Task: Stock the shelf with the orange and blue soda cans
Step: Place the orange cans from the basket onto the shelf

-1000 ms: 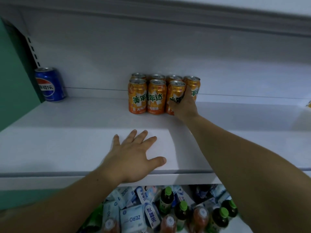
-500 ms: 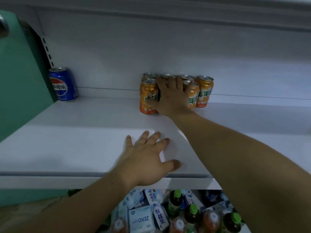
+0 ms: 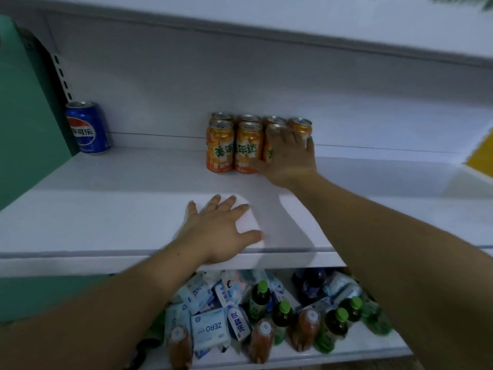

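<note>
Several orange soda cans (image 3: 234, 146) stand in two tight rows near the back of the white shelf (image 3: 106, 209). My right hand (image 3: 289, 158) lies against the right end of the group with its fingers spread, covering the front right can and touching the rear right one. My left hand (image 3: 221, 231) rests flat on the shelf's front edge, fingers apart and holding nothing. One blue soda can (image 3: 88, 128) stands upright alone in the far left back corner.
A green side panel (image 3: 24, 102) closes the shelf on the left. Another white shelf (image 3: 266, 22) hangs overhead. Below, a lower shelf holds green-capped bottles (image 3: 260, 297) and white-blue packs (image 3: 210, 329). Something yellow (image 3: 480, 153) shows at the right edge.
My right hand has slid from the middle of the orange cans to their right end. The view has shifted slightly; my left hand stays flat on the shelf.
</note>
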Demonstrator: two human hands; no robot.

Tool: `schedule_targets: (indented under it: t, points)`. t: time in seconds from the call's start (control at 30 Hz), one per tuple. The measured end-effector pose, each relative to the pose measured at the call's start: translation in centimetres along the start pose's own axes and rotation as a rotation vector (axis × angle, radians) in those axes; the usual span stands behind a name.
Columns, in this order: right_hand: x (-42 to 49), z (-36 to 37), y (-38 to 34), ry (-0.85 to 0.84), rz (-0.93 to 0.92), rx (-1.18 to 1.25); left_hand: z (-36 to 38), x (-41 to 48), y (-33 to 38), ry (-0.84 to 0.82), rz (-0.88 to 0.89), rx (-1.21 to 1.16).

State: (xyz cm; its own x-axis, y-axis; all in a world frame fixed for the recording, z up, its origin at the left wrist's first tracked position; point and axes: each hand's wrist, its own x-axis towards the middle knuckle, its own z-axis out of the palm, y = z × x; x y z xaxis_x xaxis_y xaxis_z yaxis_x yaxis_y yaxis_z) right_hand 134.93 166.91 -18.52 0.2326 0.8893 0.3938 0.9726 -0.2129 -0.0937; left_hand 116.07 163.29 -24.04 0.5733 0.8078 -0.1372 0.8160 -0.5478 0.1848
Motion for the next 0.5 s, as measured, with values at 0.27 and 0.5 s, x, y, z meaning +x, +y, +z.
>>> schedule_targets:
  t: [0.27, 0.5]
  points:
    - [-15.5, -9.3, 12.8, -0.368, 0.385, -0.053, -1.0, -0.6, 2.4, -0.009, -0.008, 0.009]
    - [-30.5, -14.5, 20.9, -0.378, 0.737, -0.005, 2.7, -4.0, 20.9, -0.050, 0.509, -0.054]
